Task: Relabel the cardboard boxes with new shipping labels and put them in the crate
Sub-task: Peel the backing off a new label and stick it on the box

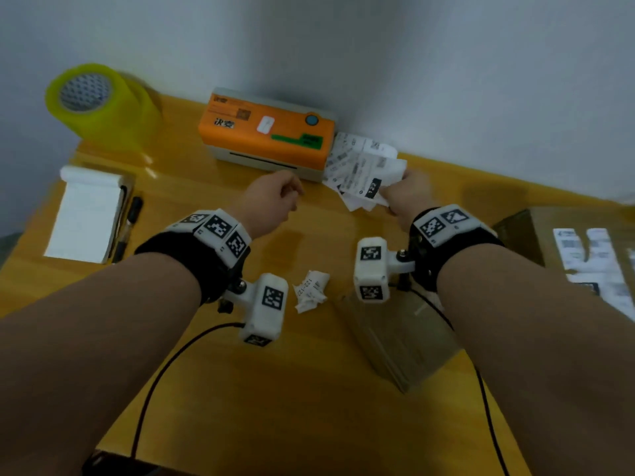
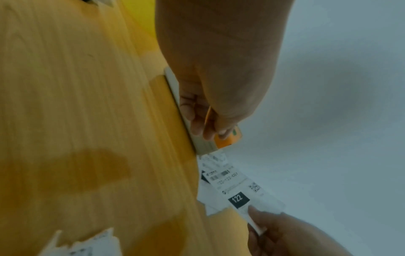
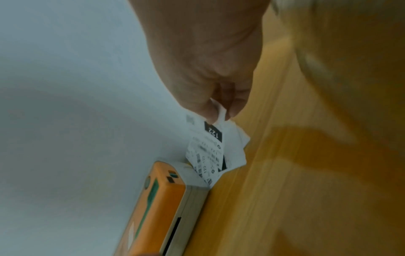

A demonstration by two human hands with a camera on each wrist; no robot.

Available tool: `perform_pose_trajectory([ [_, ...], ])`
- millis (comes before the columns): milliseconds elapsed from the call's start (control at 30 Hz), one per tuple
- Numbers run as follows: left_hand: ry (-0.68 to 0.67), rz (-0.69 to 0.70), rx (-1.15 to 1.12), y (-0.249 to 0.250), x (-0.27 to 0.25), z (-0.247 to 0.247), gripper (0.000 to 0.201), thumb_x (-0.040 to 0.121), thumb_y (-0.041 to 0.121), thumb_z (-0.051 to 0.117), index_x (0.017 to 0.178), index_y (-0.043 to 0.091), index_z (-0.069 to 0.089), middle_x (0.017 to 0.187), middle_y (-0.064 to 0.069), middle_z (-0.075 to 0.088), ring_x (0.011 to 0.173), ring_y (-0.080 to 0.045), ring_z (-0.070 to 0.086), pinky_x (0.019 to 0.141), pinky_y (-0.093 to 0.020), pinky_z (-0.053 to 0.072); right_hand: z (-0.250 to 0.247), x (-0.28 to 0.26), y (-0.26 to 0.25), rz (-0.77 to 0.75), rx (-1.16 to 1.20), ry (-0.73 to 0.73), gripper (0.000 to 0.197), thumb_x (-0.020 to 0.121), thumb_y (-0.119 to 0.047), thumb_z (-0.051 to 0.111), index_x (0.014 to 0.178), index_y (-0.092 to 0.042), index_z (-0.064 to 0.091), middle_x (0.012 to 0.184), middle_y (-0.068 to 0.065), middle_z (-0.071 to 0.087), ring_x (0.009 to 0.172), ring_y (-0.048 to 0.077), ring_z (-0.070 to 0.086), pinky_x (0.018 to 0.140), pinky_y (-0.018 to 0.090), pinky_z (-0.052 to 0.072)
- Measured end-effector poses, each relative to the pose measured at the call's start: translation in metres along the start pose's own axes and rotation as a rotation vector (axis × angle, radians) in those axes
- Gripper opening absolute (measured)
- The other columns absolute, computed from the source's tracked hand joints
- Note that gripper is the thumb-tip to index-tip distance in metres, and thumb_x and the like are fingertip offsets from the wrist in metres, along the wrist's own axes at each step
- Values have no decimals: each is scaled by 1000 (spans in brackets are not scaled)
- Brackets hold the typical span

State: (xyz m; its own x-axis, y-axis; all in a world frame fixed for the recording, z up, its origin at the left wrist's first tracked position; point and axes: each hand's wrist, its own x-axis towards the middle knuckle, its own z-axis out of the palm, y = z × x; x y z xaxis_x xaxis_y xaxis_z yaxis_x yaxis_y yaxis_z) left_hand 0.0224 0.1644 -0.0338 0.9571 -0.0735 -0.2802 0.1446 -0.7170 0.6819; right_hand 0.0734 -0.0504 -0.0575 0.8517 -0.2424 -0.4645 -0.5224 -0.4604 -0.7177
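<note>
Right hand [image 1: 409,195] pinches white printed shipping label marked 122 [image 1: 372,188] by its corner, lifting it off the loose label pile [image 1: 354,156] beside the orange label printer [image 1: 268,132], probably for peeling. Left hand [image 1: 271,201] curled, empty, by the printer. Brown cardboard box [image 1: 522,235] sits at the right edge of the bench [image 1: 275,389]; can't make out a crate.

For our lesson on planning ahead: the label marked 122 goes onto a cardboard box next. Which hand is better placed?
Right, probably. The right hand pinches the label, and the cardboard box lies on that side. The left hand is curled, empty and farther from the box.
</note>
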Motion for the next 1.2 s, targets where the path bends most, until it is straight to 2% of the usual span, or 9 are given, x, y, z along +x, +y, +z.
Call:
perform_pose_trajectory([
  [133,59,25,-33,24,-4,-8,23,96,18,49,117,14,55,113,-2,54,96,-12,50,80,-24,40,-29,-36,-5,-153,21,39,22,97,-21,49,101,-5,64,87,6,66,69,14,60,56,24,49],
  [233,57,8,-124,44,-12,-8,38,95,30,50,129,11,48,119,-1,49,102,-10,46,85,-25,37,-46,-64,-3,-264,37,58,32,98,-25,47,88,0,63,81,13,66,69,21,59,65,36,51],
  [333,-10,-33,-313,56,-26,-3,45,95,36,49,133,12,42,115,2,53,102,-11,52,82,-26,43,-55,-91,2,-286,151,-30,22,97,-19,50,89,-6,66,83,10,71,72,27,67,68,40,56],
  [500,-166,43,-408,74,-45,-5,20,93,23,54,105,9,60,96,-3,68,83,-13,67,62,-17,52,-70,-120,14,-342,322,-54,9,93,-10,57,98,-10,65,88,6,72,69,12,69,56,23,52],
  [733,-345,160,-240,105,-64,-7,15,92,23,57,96,10,65,86,-1,66,70,-9,60,64,-19,53,-102,-136,27,-329,428,54,15,93,-14,58,104,-4,64,85,4,71,65,9,68,56,20,52],
  [867,-295,181,-232,115,-69,11,11,91,21,59,87,13,64,79,-1,65,65,-8,57,62,-19,50,-115,-134,39,-312,274,180,14,90,-15,62,104,-15,58,95,4,65,74,9,63,70,26,51],
  [967,-162,214,-282,114,-72,24,14,92,23,56,86,13,63,82,0,63,67,-9,53,66,-22,49,-115,-139,38,-424,-76,384,51,87,-18,65,132,-19,41,129,4,44,113,11,45,101,26,38],
  [1067,-77,245,-409,120,-76,28,14,93,25,57,83,19,64,78,4,63,71,-8,56,70,-24,50,-101,-157,19,-653,-79,172,41,91,-20,60,131,-17,50,132,0,49,120,7,44,107,26,37],
  [1200,-105,294,-543,138,-79,24,16,94,20,55,97,10,67,88,-2,67,82,-8,62,71,-14,51,-91,-167,4,-628,182,44,30,91,-12,61,120,-8,62,117,6,65,109,13,61,98,24,47],
])
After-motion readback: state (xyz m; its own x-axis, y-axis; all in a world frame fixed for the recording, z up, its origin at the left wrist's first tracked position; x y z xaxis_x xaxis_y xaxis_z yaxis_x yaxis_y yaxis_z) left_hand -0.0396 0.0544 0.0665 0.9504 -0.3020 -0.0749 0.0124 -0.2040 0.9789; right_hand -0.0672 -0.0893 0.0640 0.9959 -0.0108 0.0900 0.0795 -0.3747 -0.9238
